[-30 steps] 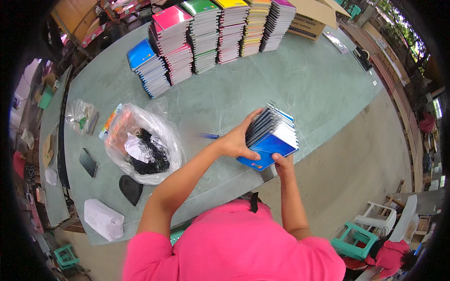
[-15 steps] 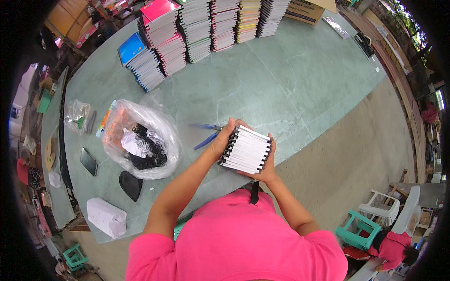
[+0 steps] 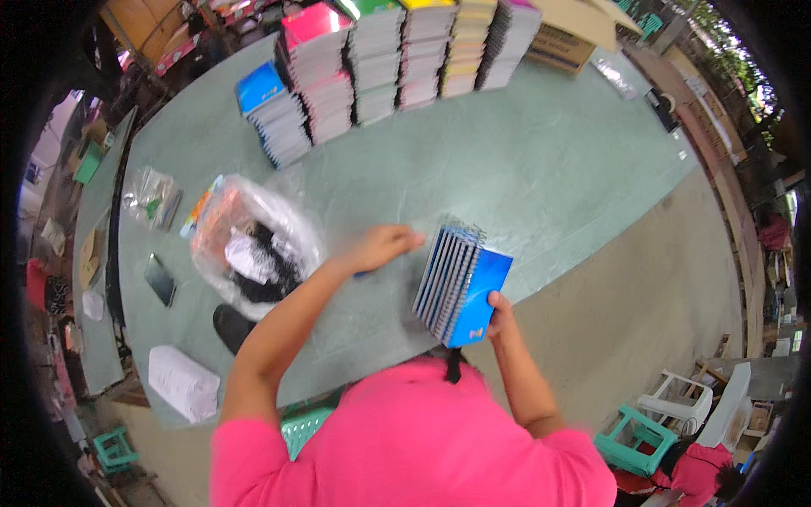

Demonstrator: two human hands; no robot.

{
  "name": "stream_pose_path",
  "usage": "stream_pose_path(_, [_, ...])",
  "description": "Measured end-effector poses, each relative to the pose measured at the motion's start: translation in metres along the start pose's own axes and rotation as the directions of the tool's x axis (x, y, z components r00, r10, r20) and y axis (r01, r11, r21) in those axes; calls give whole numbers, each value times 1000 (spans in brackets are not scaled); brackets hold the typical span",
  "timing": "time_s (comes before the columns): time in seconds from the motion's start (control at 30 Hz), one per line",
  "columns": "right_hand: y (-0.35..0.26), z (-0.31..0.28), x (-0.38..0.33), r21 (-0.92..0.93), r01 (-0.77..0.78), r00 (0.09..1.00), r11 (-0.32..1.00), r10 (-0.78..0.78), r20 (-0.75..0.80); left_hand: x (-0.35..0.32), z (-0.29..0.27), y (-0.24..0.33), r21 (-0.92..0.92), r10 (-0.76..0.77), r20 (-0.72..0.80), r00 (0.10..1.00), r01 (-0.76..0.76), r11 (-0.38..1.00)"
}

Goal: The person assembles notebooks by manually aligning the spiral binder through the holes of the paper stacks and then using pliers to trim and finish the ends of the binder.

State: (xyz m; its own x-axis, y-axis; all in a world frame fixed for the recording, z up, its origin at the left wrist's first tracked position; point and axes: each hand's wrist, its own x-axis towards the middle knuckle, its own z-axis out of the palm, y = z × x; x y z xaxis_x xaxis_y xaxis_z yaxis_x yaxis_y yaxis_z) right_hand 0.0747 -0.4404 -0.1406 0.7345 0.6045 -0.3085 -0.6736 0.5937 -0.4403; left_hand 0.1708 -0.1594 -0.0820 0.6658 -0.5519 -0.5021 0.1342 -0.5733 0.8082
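My right hand (image 3: 502, 316) grips a stack of small spiral notebooks (image 3: 480, 291), thumb on the outer blue cover. The stack stands tilted at the table's near edge, its wire spines toward the left. To its left, apart from it, my left hand (image 3: 384, 248) hovers low over the table, smeared by motion. Just below that hand shows a bit of a blue handle of the pliers (image 3: 361, 273); the rest is hidden under the hand. Whether the fingers hold the pliers is not visible.
Tall notebook stacks (image 3: 317, 80) line the far side of the green table (image 3: 405, 169), with an open carton (image 3: 562, 42) beside them. At left sit a clear plastic bag (image 3: 296, 220) of scraps, a dark pad (image 3: 231, 328) and a white paper-wrapped bundle (image 3: 183, 384).
My left hand has let go of the notebooks and moved left over the pliers. The stack has turned in my right hand, now showing blue cover and spines instead of white page edges.
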Motion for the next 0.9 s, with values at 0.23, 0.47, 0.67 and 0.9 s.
stream_pose_path(0.23, [-8,20,11,145,348,935,926,-354,21,-54,29,-15,747,106,-365,925,223,626])
stream_pose_path(0.47, [-40,75,50,162,150,913,975,-199,355,-60,79,-34,360,169,-568,805,58,931])
stream_pose_path(0.67, [-19,93,89,-29,188,974,982,-183,135,-155,43,-30,-259,-174,-469,866,54,964])
stream_pose_path(0.9, [27,135,137,-154,-218,922,964,255,292,-270,-7,2,396,53,-787,615,437,807])
